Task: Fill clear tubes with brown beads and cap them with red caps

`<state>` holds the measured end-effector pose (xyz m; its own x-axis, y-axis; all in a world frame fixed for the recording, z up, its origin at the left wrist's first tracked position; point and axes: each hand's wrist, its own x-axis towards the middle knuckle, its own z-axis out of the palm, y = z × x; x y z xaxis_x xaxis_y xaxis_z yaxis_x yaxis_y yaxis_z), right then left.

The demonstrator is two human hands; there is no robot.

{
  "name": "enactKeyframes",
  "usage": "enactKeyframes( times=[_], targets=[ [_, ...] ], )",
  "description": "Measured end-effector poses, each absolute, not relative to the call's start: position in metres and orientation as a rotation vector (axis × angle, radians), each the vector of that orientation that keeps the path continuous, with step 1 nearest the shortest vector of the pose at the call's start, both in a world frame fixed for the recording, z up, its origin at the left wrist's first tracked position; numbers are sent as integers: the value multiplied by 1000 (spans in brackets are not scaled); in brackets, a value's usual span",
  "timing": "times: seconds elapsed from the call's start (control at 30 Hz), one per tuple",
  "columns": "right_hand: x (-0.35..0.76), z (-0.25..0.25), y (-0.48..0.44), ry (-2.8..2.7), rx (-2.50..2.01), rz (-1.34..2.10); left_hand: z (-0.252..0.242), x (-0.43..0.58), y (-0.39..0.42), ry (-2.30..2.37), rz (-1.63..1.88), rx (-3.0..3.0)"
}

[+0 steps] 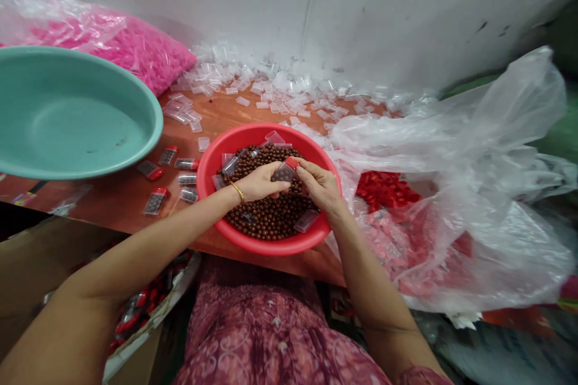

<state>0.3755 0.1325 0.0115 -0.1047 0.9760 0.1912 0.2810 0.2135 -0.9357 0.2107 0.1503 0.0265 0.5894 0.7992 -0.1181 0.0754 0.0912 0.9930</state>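
Over the middle of the red bowl (271,246), a small clear case (283,173) is held between both hands. The left hand (258,183) is set in from eight o'clock and the right hand (321,185) from four o'clock, so that the two meet just above the brown beads (271,219) with which the bowl is filled. The case is pinched at its nine o'clock end by the left fingers (276,183), which are closed narrowly round it. Its red cap (293,162), at the two o'clock end, is gripped by the right fingers (306,169), likewise drawn tight. The case looks dark with beads inside; whether it touches the heap below cannot be told. A thin gold bangle (238,191) is worn on the left wrist. A few empty clear sleeves (306,220) are seen lying on the beads.

On the worktop (112,204), at nine o'clock from the bowl, several filled red-capped cases (156,200) are laid out apart from one another. Further out at ten o'clock a teal basin (67,114) is seen, and behind it a bag of pink pieces (135,51). At twelve o'clock loose empty cases (271,87) are strewn against the wall. At three o'clock a large clear plastic bag (474,150) is slumped just beside the bowl, with loose red caps (383,187) heaped inside.
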Motion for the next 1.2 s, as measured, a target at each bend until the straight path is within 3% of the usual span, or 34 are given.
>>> enactKeyframes(
  times=[0.2,0.43,0.57,0.73,1.2],
  targets=[
    [377,7,137,-1558,-1445,773,34,212,151,876,750,1347],
    [359,22,139,-2453,-2061,399,35,201,160,672,908,1073],
    [363,21,144,-2201,-1901,554,36,201,159,679,917,1082],
    [368,36,147,-1497,-1407,1042,39,207,152,779,816,1238],
    [360,50,141,-1535,-1111,1248,39,209,150,786,707,1250]
  ],
)
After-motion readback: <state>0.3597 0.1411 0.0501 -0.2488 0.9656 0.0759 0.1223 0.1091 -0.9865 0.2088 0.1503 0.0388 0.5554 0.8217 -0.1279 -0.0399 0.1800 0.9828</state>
